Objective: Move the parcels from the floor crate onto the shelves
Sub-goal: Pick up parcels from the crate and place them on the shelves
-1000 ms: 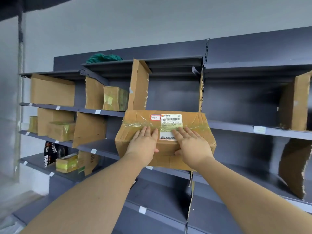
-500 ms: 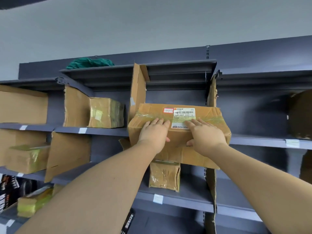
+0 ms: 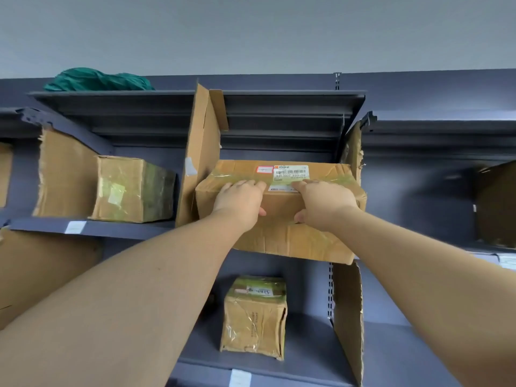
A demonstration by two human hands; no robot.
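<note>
A large cardboard parcel [image 3: 293, 241] sits in the upper bay of dark blue-grey metal shelving [image 3: 125, 229], between 2 upright cardboard dividers: a tall folded one [image 3: 199, 152] touching its left side and a torn one [image 3: 353, 152] at its right rear corner. Its front lower edge hangs out past the line of the shelf lip and hides the lip; whether its base rests on the shelf cannot be told. A white barcode label [image 3: 290, 173] and a small red-bordered sticker [image 3: 264, 169] lie on its top face, crossed by a band of yellowish tape.

Both hands hold this parcel at its near top edge. The left hand [image 3: 240, 202] has its fingers laid over the top and its thumb on the front face; the right hand [image 3: 324, 205], just beside it, grips the same way, fingertips touching the label.

In the bay to the left a taped parcel [image 3: 131, 188] stands on the shelf beside another cardboard sheet [image 3: 64, 174]. On the shelf below, a small parcel [image 3: 255, 317] stands upright, with a further divider [image 3: 349, 317] to its right. White tags [image 3: 74, 227] mark the shelf lips. A bundle of green cloth [image 3: 97, 79] lies on the top shelf, against a plain pale grey wall [image 3: 251, 29]
</note>
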